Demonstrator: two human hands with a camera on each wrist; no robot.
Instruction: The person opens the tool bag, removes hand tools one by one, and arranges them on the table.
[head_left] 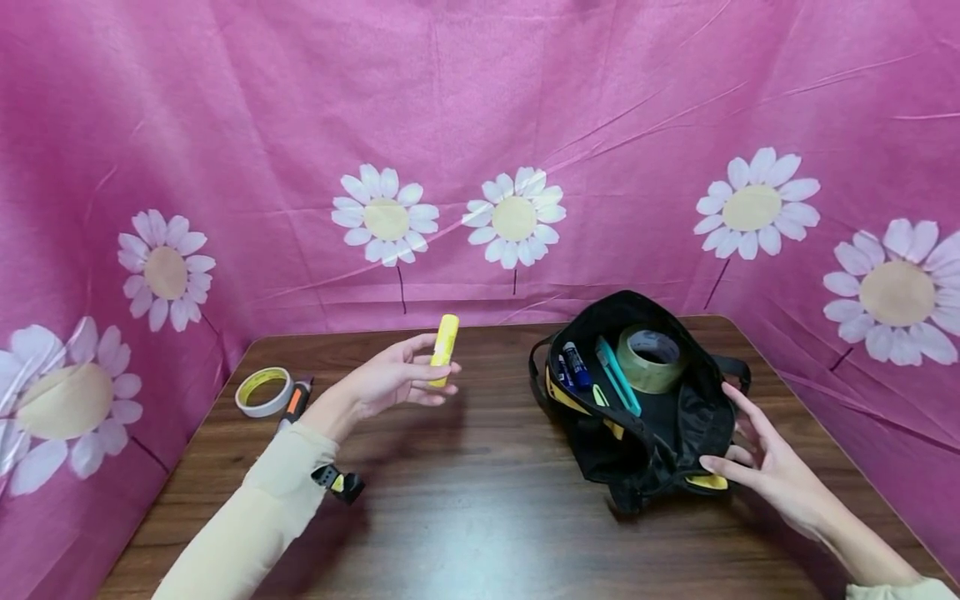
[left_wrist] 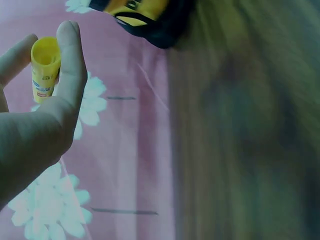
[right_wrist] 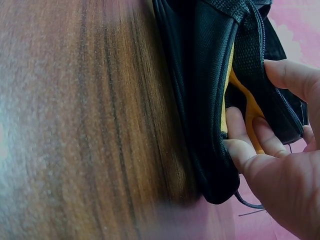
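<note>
In the head view my left hand [head_left: 390,377] is raised over the middle of the table, pinching a yellow glue stick [head_left: 445,350] between thumb and fingers. The left wrist view shows the hollow end of the glue stick [left_wrist: 45,70] and its printed label. On the right, an unzipped black bag [head_left: 645,467] with yellow trim stands with its mouth up. My right hand [head_left: 776,467] grips its right side, thumb at the near edge. In the right wrist view, two fingers [right_wrist: 267,137] reach into a yellow-lined gap of the bag.
Inside the bag are a clear tape roll [head_left: 648,375], a teal cutter [head_left: 618,379] and a blue tube [head_left: 577,367]. A white tape roll [head_left: 264,408] and an orange-and-black cutter [head_left: 297,402] lie at the table's left. Pink flowered cloth [head_left: 480,100] hangs behind and beside the table.
</note>
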